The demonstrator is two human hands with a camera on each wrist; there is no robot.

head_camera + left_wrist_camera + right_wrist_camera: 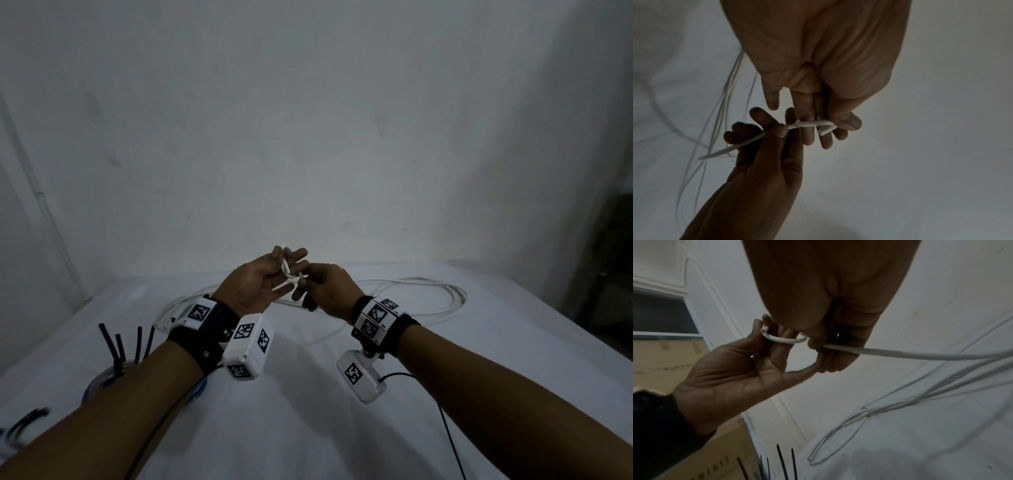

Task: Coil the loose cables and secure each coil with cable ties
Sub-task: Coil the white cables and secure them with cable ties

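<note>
both hands are up off the white cloth-covered table [308,428], meeting over the sprawl of thin white round cable [428,291] that lies loose in wide loops just beyond them. the left hand [255,284] has the cable's cut end hooked in a small bend around its raised fingers [777,344], thumb curled in beside it, so that grip holds the tip. the right hand [325,291] sits touching it on the cable side, its grip closed in a pinch, thumb [782,129] and forefinger clamped on the same strand right next to the bend. from that pinch the cable runs away from the left hand and down to the loops, long axis crossing between the two grips. the right hand is the nearer to the slack, so feeding the next turn looks like its job. black plastic cable ties [126,346] stand in a clear round holder [102,380] beside the left forearm, untouched; no coil is tied yet.
</note>
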